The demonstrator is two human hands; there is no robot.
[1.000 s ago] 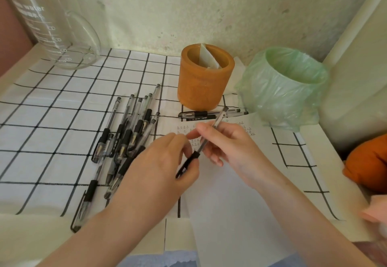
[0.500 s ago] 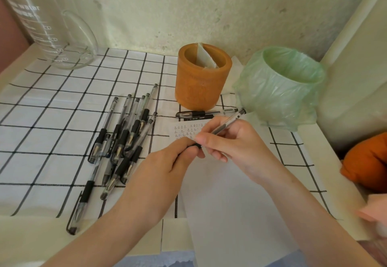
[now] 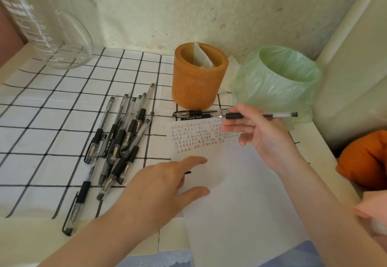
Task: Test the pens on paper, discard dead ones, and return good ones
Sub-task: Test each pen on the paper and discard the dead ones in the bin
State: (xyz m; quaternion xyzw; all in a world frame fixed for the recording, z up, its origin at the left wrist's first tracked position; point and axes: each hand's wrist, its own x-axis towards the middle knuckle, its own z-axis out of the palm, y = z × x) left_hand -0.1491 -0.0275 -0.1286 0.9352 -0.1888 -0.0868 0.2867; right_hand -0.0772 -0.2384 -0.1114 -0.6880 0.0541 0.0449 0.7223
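**Entry: table top, laid with the checked cloth.**

- Held pen — we found it level in the air over the far edge of the paper. It was pinched between the thumb and fingers of the right hand. Its tail pointed toward the green-bagged bin near the table's far right corner. We judged it poised for a trial stroke or for sorting, and could not tell which.
- Left hand — its fingers were straight and spread, pressed flat on the paper's left edge. We took this as steadying the sheet under a nib. A small dark piece showed beneath it, which we could not identify.
- Test marks: these ran in rows along the paper's far edge, with bare sheet below for more.
- Loose pens: these were heaped on the cloth left of the paper, near the left hand.
- Two pens: these lay at the foot of the orange holder, which stood beside the bin.
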